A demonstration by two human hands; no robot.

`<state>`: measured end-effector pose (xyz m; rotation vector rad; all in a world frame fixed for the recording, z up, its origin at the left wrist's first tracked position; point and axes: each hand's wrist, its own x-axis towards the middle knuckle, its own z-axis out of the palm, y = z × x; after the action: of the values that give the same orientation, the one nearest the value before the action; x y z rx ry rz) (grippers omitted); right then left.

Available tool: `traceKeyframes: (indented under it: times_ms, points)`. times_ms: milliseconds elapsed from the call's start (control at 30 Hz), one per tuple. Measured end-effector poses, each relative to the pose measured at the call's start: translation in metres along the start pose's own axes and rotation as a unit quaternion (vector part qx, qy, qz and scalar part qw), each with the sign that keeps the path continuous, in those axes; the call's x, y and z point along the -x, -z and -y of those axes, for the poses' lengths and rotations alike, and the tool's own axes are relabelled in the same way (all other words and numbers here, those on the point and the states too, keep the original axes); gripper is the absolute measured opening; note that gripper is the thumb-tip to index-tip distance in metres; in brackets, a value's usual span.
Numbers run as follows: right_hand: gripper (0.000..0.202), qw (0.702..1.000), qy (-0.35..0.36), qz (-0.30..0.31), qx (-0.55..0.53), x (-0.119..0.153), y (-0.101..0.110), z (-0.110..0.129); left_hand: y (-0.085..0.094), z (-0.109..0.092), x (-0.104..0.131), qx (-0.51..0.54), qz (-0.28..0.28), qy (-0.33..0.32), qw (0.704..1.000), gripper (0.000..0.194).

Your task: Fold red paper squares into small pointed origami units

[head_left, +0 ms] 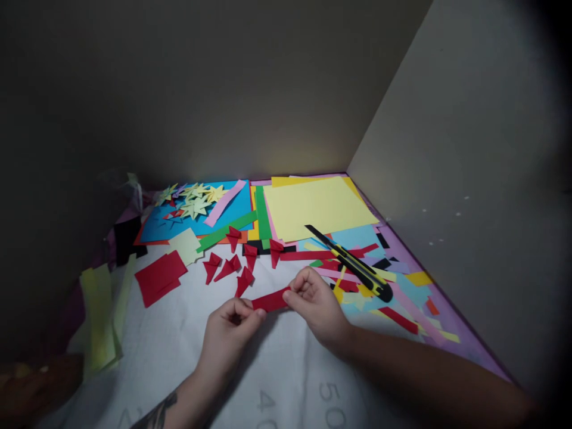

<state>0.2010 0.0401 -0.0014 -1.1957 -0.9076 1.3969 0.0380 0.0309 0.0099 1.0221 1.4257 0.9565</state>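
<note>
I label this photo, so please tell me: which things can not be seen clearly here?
- Head view: ends of the red paper strip, covered by left hand and right hand.
- Printed numbers on the white sheet, cut off by the bottom edge.
- Far left objects, too dark.

Both hands meet near the front of the white sheet (179,351), pinching a red paper strip (270,300) between them: the left hand (229,330) at its left end, the right hand (315,304) at its right. Folded red pieces (232,262) lie scattered just behind. A yellow-and-black utility knife (353,265) rests on coloured scraps toward the right edge, in front of a yellow sheet (313,205). Pale paper stars (194,199) sit on a blue sheet (223,214) at the back left.
</note>
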Motion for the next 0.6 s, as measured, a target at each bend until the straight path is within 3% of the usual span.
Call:
traceKeyframes:
  times_ms: [600]
  points:
    - [0.025,1.0,0.018,0.011,0.002,0.0,0.002,-0.001,0.004,0.012,-0.003,0.03,0.022,0.007,0.999,0.033]
